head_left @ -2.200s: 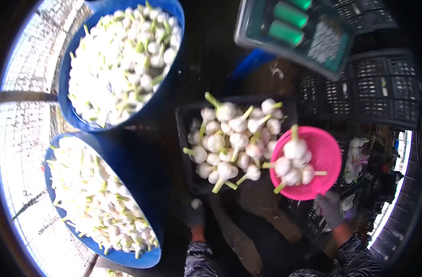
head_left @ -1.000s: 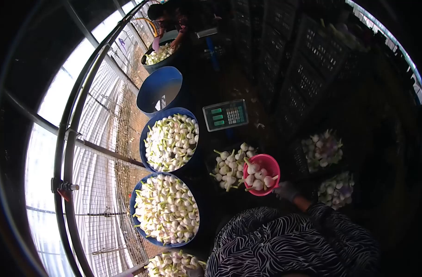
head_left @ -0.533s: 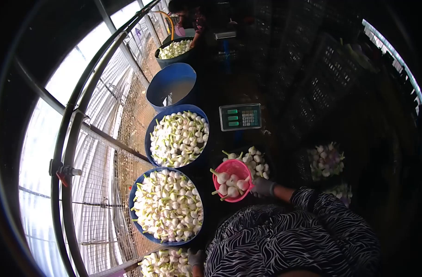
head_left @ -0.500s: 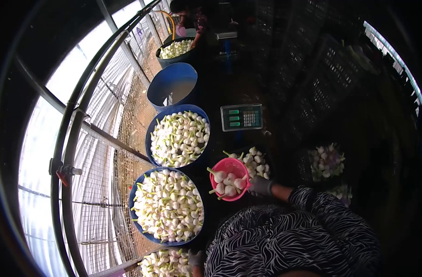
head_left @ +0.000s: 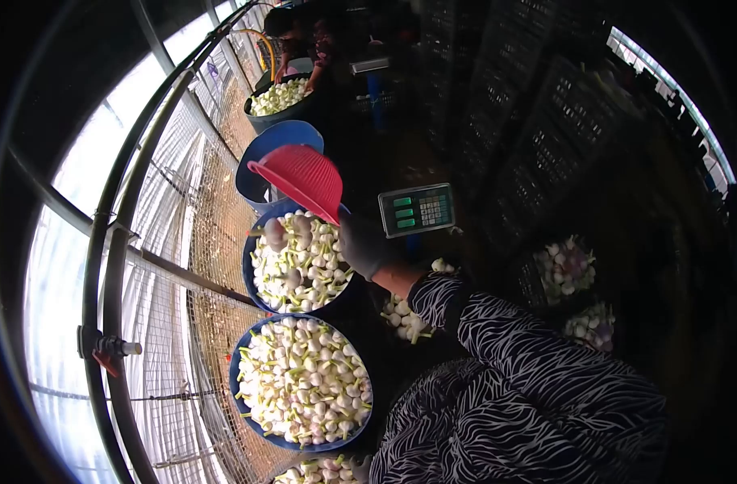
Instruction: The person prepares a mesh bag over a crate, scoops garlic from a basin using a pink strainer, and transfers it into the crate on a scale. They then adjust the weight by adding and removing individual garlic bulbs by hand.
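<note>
My right hand [head_left: 364, 245], in a grey glove, grips the edge of a red ribbed plastic basket [head_left: 306, 179]. The basket is tipped over a blue barrel [head_left: 247, 270] full of garlic. Several blurred garlic bulbs [head_left: 286, 234] are in the air or just landing below its mouth. Nearer my body stands another blue barrel [head_left: 306, 445], heaped with white garlic bulbs [head_left: 304, 375] with green stems. At the bottom edge, my left hand [head_left: 360, 468] shows only as a dim gloved patch beside more garlic [head_left: 320, 471]; its fingers cannot be made out.
A scale display [head_left: 417, 210] stands right of the barrels. Garlic piles [head_left: 406, 318] lie below it, and others [head_left: 565, 266] farther right. Beyond the filled barrels is a blue barrel [head_left: 308, 133]; farther off, another person [head_left: 320, 44] reaches into a garlic tub [head_left: 278, 123]. Wire mesh [head_left: 215, 234] lines the left.
My right hand has carried the basket forward and left from beside the garlic pile and turned it over the barrel. Bulbs that were inside it are coming out. The view has shifted slightly.
</note>
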`<state>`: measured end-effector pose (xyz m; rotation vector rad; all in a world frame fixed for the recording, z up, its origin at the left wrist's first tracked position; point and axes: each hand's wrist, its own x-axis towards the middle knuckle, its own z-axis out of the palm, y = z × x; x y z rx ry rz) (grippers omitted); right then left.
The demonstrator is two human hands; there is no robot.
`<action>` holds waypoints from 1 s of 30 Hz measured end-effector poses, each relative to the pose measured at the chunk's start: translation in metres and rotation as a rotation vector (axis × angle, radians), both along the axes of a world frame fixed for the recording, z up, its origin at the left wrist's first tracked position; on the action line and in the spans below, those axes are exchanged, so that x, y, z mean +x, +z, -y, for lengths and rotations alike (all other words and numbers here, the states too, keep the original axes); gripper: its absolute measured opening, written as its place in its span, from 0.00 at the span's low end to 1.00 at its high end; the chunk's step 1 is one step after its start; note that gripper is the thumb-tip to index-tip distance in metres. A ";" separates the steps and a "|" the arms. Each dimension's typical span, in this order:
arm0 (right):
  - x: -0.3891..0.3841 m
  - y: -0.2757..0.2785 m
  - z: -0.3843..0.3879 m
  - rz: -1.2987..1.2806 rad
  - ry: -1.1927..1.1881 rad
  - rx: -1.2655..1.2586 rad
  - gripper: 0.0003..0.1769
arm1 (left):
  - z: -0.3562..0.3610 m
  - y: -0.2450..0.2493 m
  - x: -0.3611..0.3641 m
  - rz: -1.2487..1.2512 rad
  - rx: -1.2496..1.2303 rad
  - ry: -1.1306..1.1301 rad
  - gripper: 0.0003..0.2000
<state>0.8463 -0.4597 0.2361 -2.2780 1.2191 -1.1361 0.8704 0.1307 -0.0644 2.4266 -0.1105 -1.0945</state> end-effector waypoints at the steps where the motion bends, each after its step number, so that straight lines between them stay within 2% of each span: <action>1: 0.006 0.004 -0.004 0.021 0.019 0.060 0.10 | 0.004 -0.002 0.002 -0.009 -0.016 0.003 0.26; 3: 0.016 0.007 -0.024 0.062 0.062 0.181 0.12 | 0.008 -0.005 0.009 -0.029 -0.040 0.015 0.26; 5: 0.027 -0.025 -0.046 0.005 0.123 0.464 0.09 | 0.012 -0.008 0.013 -0.051 -0.074 0.026 0.25; 7: 0.027 -0.055 -0.079 -0.161 0.240 0.608 0.12 | 0.013 -0.010 0.017 -0.070 -0.115 0.046 0.25; 9: 0.032 -0.106 -0.108 -0.223 0.432 0.736 0.15 | 0.011 -0.013 0.023 -0.090 -0.171 0.063 0.25; 11: 0.036 -0.111 -0.140 -0.331 0.532 0.837 0.18 | 0.012 -0.017 0.024 -0.117 -0.226 0.086 0.24; 14: 0.037 -0.127 -0.178 -0.138 0.639 0.774 0.22 | 0.014 -0.022 0.026 -0.154 -0.290 0.117 0.23; 17: 0.018 -0.092 -0.164 -0.629 0.679 0.919 0.25 | 0.015 -0.023 0.025 -0.193 -0.331 0.134 0.23; 18: 0.006 -0.119 -0.163 -0.645 0.700 0.823 0.25 | 0.016 -0.021 0.026 -0.194 -0.324 0.112 0.23; 19: -0.015 -0.103 -0.152 -0.687 0.727 0.833 0.25 | 0.018 -0.018 0.027 -0.193 -0.317 0.090 0.23; 20: -0.036 -0.119 -0.145 -0.718 0.704 0.809 0.24 | 0.020 -0.017 0.028 -0.170 -0.296 0.054 0.23; 21: -0.063 -0.138 -0.141 -0.667 0.619 0.742 0.18 | 0.022 -0.017 0.029 -0.146 -0.274 0.019 0.23; 23: -0.119 -0.145 -0.119 -0.878 0.572 0.838 0.18 | 0.023 -0.015 0.027 -0.130 -0.255 -0.020 0.22; 24: -0.151 -0.141 -0.110 -0.954 0.533 0.806 0.17 | 0.027 -0.014 0.025 -0.139 -0.254 -0.021 0.22; 26: -0.228 -0.161 -0.099 -0.975 0.344 0.808 0.16 | 0.028 -0.010 0.023 -0.166 -0.280 -0.059 0.20; 29: -0.348 -0.177 -0.093 -0.923 0.077 0.846 0.16 | 0.047 -0.008 0.016 -0.286 -0.331 0.019 0.18; 30: -0.383 -0.178 -0.095 -0.936 -0.038 0.861 0.16 | 0.071 0.018 0.007 -0.298 -0.297 0.032 0.18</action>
